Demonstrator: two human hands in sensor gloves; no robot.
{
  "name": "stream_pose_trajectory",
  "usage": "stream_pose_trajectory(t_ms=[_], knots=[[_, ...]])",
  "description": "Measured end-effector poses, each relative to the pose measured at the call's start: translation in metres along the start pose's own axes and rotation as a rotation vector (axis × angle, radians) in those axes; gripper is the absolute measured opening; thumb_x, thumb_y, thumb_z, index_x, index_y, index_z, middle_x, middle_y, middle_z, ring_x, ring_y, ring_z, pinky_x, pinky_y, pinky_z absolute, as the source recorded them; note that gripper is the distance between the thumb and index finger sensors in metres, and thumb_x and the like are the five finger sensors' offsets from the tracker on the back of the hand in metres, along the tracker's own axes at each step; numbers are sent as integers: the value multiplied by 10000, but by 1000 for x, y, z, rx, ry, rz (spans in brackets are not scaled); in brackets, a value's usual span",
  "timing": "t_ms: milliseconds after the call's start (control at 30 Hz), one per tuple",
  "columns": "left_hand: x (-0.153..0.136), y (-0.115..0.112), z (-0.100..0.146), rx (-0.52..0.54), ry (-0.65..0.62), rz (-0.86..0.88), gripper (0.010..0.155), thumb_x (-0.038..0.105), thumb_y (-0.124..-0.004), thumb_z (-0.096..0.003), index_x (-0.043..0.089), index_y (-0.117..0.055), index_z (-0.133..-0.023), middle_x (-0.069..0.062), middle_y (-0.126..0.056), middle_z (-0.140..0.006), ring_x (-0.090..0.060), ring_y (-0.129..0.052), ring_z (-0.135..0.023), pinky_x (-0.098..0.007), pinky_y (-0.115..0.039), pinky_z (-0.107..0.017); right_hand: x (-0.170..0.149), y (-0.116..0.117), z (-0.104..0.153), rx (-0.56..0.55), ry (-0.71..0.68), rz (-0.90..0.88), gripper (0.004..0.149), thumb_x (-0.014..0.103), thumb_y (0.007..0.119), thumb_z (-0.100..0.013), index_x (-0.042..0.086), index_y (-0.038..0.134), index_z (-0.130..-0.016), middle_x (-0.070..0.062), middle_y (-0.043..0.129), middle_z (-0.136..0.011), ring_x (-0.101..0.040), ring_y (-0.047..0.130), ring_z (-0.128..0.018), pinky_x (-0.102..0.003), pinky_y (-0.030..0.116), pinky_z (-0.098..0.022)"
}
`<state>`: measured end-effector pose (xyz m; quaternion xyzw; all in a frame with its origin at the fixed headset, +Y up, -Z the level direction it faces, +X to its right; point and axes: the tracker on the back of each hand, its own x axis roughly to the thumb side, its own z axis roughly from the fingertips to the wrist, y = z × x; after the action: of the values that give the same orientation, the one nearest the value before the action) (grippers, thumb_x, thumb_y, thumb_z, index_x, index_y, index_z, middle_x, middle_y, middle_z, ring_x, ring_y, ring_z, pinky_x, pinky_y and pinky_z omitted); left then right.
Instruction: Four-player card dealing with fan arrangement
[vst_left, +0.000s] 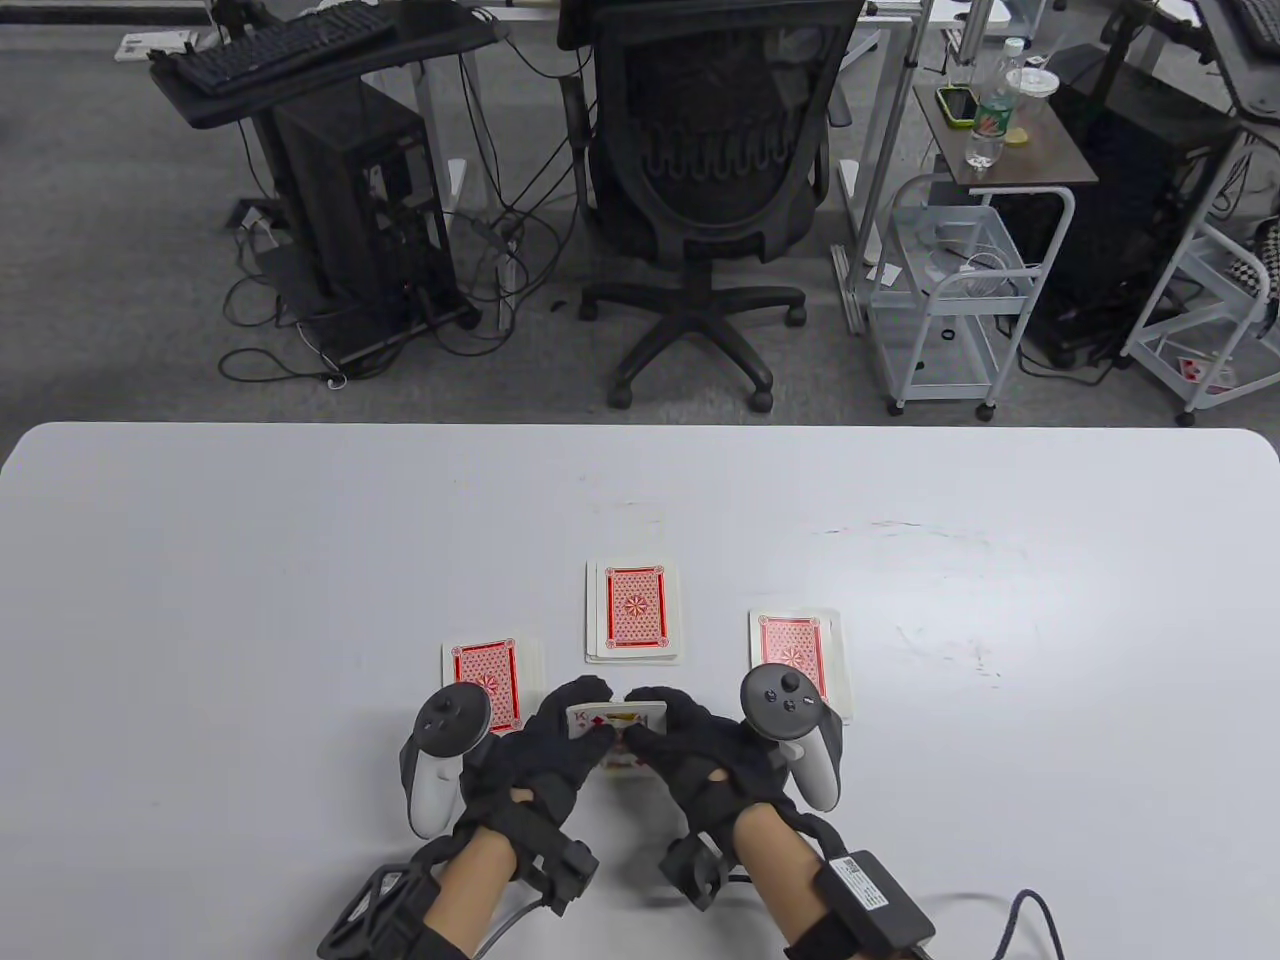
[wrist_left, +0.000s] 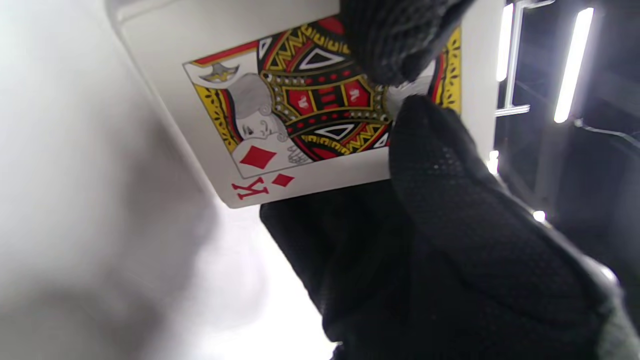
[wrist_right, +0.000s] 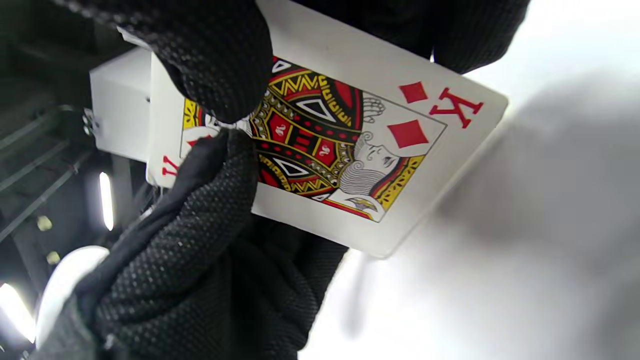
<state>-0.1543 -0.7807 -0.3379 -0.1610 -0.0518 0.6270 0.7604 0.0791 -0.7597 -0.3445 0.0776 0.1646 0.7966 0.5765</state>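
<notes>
Both gloved hands hold a small stack of cards (vst_left: 617, 722) face up just above the table's near edge, King of diamonds on top. My left hand (vst_left: 560, 740) grips its left side and my right hand (vst_left: 680, 745) its right side, thumbs meeting on the face. The King shows close in the left wrist view (wrist_left: 300, 110) and the right wrist view (wrist_right: 350, 145). Three red-backed piles lie face down on the white table (vst_left: 250, 560): a left pile (vst_left: 490, 680), a middle pile (vst_left: 632, 611) and a right pile (vst_left: 800, 655).
An office chair (vst_left: 715, 180), a computer tower (vst_left: 360, 220) with cables, and a white cart (vst_left: 950, 290) stand on the floor beyond the table's far edge.
</notes>
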Motion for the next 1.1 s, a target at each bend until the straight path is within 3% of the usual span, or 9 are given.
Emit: stream_pose_trajectory(t_ms=[167, 233, 400, 533, 733, 833, 900, 1000, 1100], knots=[[-10, -5, -7, -81, 51, -36, 586, 288, -766, -539, 301, -472, -1045, 32, -606, -1083, -345, -571, -1057, -536, -461, -752, -14, 1, -6, 55, 48, 45, 500, 216, 807, -545, 149, 612, -1001, -181, 550, -1037, -491, 632, -961, -610, 548, -622], [-8, -4, -8, -61, 56, -31, 566, 269, -780, -531, 299, -518, -1032, 42, -651, -1061, -339, -619, -1048, -537, -484, -758, -16, 0, -6, 51, 55, 42, 469, 198, 805, -542, 164, 647, -982, -167, 582, -1028, -476, 658, -955, -606, 556, -625], [-6, 0, -7, -57, 35, 19, 611, 291, -776, -534, 275, -459, -1057, 29, -638, -1063, -347, -655, -1032, -535, -523, -744, -3, -9, -7, -26, 2, 132, 430, 186, 818, -491, 155, 742, -914, -119, 796, -890, -410, 890, -804, -586, 709, -565], [-9, 10, -5, -47, 17, 105, 760, 388, -808, -520, 259, -328, -1095, 3, -525, -1126, -374, -574, -1061, -542, -500, -748, 11, -24, -2, -94, -55, -99, 436, 195, 809, -496, 130, 725, -918, -127, 811, -868, -396, 929, -760, -573, 747, -539], [-13, -3, -10, -302, -57, 369, 943, 537, -816, -471, 252, -187, -1113, -53, -370, -1186, -392, -526, -1078, -528, -522, -744, 21, -20, -3, 45, -137, -377, 442, 224, 802, -512, 144, 703, -935, -106, 805, -880, -367, 934, -772, -542, 755, -552], [-5, -13, -10, -361, -129, 447, 782, 545, -720, -492, 401, -259, -1106, -17, -343, -1204, -385, -477, -1100, -529, -500, -760, 18, -6, -3, 109, -92, -403, 450, 234, 796, -519, 138, 686, -945, -104, 803, -883, -361, 936, -778, -544, 751, -558], [-3, -13, -6, -345, -157, 527, 638, 492, -681, -517, 465, -389, -1084, 11, -368, -1206, -389, -457, -1105, -537, -481, -764, 17, -5, -3, 84, -58, -437, 448, 222, 809, -524, 115, 696, -943, -131, 815, -870, -389, 936, -764, -573, 732, -549], [-2, -10, -4, -322, -172, 535, 559, 469, -671, -524, 474, -513, -1061, -28, -378, -1209, -438, -464, -1095, -559, -486, -756, 29, -16, 1, 81, -54, -204, 563, 332, 778, -579, 69, 572, -1032, -168, 760, -906, -409, 900, -781, -593, 690, -568], [0, -7, -2, -307, -181, 524, 545, 451, -691, -521, 450, -559, -1051, -35, -471, -1192, -490, -602, -1045, -586, -599, -720, 59, -37, 8, -108, -156, 107, 738, 486, 753, -576, 51, 463, -1097, -191, 681, -966, -472, 823, -828, -638, 646, -573]])
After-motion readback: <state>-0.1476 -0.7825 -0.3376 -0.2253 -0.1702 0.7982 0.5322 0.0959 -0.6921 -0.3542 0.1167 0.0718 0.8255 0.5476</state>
